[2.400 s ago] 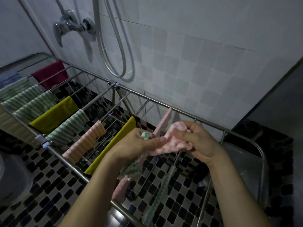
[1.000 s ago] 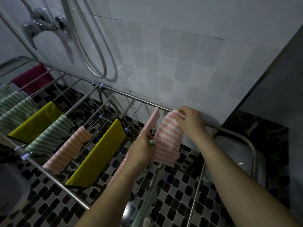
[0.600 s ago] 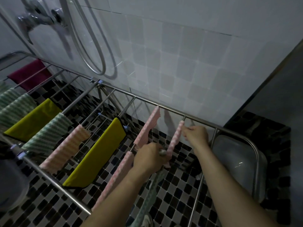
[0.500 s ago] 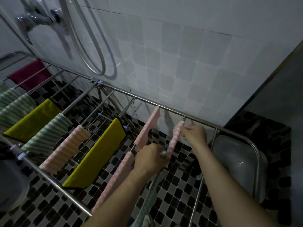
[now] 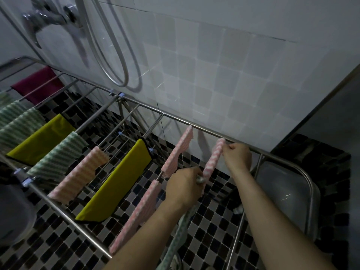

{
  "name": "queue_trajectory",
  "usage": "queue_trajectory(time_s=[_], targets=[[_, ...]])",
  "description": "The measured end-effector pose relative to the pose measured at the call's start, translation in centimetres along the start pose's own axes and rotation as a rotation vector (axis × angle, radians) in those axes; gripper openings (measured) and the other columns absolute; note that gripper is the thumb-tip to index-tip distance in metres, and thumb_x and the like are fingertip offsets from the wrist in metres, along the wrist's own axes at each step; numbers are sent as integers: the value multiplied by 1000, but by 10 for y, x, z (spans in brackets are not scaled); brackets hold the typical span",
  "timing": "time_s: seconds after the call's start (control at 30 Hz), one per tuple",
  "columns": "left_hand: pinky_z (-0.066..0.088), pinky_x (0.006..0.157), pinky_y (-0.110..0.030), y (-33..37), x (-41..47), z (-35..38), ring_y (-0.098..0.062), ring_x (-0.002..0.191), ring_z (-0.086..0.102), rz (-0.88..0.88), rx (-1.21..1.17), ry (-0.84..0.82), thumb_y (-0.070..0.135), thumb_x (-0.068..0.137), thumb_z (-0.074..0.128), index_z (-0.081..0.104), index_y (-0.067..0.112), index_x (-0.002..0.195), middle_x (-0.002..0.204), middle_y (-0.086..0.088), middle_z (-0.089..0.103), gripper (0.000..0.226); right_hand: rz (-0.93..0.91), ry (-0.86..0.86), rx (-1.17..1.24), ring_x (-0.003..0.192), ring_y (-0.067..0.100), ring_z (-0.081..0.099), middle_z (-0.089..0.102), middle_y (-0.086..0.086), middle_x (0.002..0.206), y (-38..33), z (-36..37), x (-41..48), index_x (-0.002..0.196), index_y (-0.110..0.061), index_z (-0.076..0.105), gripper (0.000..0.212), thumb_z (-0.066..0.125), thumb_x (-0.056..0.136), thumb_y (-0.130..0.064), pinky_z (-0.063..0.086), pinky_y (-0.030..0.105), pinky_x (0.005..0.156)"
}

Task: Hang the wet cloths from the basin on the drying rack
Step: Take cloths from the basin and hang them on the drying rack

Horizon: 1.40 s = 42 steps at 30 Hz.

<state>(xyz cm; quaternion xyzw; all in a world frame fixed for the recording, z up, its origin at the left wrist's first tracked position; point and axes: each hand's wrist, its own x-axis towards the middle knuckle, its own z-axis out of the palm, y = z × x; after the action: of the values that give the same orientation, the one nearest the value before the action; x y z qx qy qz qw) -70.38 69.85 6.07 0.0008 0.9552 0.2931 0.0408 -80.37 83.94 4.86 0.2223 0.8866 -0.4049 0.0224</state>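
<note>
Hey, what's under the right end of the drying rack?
A pale basin sits on the black-and-white mosaic floor beneath the drying rack. Its inside is too dim to judge, and the right forearm hides the floor beside it.

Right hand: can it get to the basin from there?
Probably yes. The basin sits just right of the right hand, below the rack, with an open gap between rail and end frame. The hand is pinching the pink cloth and would need to let go first.

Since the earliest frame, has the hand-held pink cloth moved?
Yes: the pink cloth came down from above the drying rack onto one of its rails.
</note>
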Motion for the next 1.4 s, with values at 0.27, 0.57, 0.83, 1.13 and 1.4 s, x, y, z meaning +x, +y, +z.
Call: queue_trajectory(time_s=[0.27,0.57,0.83,1.13,1.4], targets=[[57,73,-35,0,-1,0,-13,85,66,-20,-15,-85,24,87,67,64,26,108,101,4,71,22,-262,-66,-91,80,13,56,62,-4,92,1,-3,-16,97,-15,63,11,57,94,-23,35,19,56],[51,63,-26,4,-5,-64,-9,70,62,-310,-761,-15,25,96,56,68,12,99,88,-4,70,18,-5,-605,608,93,20,67,69,12,114,-22,-51,-51,114,-16,65,28,59,92,-32,52,31,65],[56,64,-33,26,-25,-95,-24,71,63,-469,-1545,26,22,92,59,68,5,103,91,-16,65,22,-30,-1167,839,115,27,63,67,11,123,-28,-51,-125,129,-16,57,44,65,87,-24,54,40,87],[50,76,-37,15,-36,-96,-20,82,63,-339,-1610,152,17,73,73,54,10,121,98,-8,63,52,-213,-684,647,102,18,69,70,7,117,-19,-52,-135,102,-25,75,25,73,81,-13,54,42,92],[59,78,-40,21,-55,-85,-27,88,70,-386,-1446,-31,13,77,72,52,0,125,111,-18,68,53,-263,-492,603,89,9,71,74,-4,97,-21,-62,-142,102,-23,71,21,73,83,-14,57,29,78]])
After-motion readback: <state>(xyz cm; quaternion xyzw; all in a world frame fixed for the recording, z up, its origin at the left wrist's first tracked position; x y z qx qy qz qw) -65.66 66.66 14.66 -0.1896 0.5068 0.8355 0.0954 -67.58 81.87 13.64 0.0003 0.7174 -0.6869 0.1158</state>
